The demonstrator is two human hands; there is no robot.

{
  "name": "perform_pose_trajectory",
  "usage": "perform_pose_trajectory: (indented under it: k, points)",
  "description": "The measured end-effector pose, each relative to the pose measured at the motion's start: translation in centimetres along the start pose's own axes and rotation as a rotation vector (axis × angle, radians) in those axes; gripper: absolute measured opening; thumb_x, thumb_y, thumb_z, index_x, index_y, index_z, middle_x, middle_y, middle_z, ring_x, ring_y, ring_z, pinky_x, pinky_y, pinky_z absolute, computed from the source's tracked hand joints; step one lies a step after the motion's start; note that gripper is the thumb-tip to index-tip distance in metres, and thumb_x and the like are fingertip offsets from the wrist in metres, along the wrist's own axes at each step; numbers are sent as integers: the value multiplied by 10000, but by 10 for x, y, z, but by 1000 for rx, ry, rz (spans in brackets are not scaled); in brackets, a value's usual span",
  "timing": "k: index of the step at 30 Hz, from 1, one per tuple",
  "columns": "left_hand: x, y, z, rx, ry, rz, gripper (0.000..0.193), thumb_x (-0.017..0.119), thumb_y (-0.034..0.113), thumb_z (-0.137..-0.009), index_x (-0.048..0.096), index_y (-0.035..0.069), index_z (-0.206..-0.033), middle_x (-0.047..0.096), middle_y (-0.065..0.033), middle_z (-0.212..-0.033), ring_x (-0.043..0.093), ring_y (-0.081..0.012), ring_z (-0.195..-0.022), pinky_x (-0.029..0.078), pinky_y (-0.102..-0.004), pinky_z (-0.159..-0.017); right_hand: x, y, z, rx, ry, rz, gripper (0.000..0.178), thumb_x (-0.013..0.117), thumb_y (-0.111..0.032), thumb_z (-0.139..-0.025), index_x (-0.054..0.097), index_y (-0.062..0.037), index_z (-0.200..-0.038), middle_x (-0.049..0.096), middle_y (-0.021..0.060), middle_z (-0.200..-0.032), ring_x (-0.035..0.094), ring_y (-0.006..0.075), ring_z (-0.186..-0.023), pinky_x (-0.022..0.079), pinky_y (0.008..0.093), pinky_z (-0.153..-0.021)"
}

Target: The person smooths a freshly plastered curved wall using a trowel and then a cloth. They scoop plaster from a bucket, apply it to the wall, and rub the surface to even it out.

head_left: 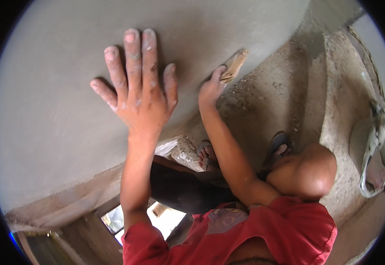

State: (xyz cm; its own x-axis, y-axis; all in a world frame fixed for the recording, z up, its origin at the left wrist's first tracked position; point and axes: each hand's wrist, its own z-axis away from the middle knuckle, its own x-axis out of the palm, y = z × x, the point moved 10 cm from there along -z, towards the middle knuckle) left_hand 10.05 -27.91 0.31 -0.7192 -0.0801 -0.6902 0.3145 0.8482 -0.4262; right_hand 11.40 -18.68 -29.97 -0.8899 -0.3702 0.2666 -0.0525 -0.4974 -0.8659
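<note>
My left hand (141, 102) is spread flat against a smooth grey plastered wall (55, 115), its fingers apart and marked with pale plaster. Lower and to the right, my right hand (211, 90) is closed round a small wooden float (235, 67). The float is seen nearly edge-on, close against the wall near its lower right edge. How much of its face touches the plaster cannot be made out, and my fingers hide part of its grip.
Crumbs of debris lie on the rough floor (263, 95) below the wall. My sandalled feet (206, 155) stand near a broken chunk of masonry (185, 152). At far right is a pale, looped plastic-like item (369, 190). A bright opening (168, 218) shows at lower left, below a ledge (68, 198).
</note>
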Motion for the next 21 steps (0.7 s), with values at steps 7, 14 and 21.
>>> perform_pose_trajectory:
  k: [7, 14, 21]
  points:
    - [-2, -8, 10, 30, -36, 9, 705, 646, 461, -975, 492, 189, -1606, 402, -51, -1701, 210, -328, -1628, -155, -569, -1267, 13, 51, 45, -35, -201, -124, 676, 548, -436, -1104, 409, 56, -1546, 559, 217, -1446, 593, 291, -1231, 454, 400, -1089]
    - [2, -11, 27, 36, -104, 5, 734, 653, 462, -967, 464, 192, -1624, 350, -52, -1729, 182, -351, -1634, -164, -623, -1241, -1, 62, -1, 491, -69, -594, 665, 503, -352, -1106, 333, 54, -1604, 422, 256, -1609, 407, 437, -1475, 311, 445, -1232]
    - [11, -2, 26, 25, -116, 6, 736, 641, 467, -975, 460, 171, -1624, 325, -68, -1738, 84, -376, -1647, -198, -643, -1220, 31, -58, 24, -287, -244, 236, 872, 471, -553, -1090, 213, 81, -1630, 298, 287, -1670, 350, 407, -1521, 283, 458, -1261]
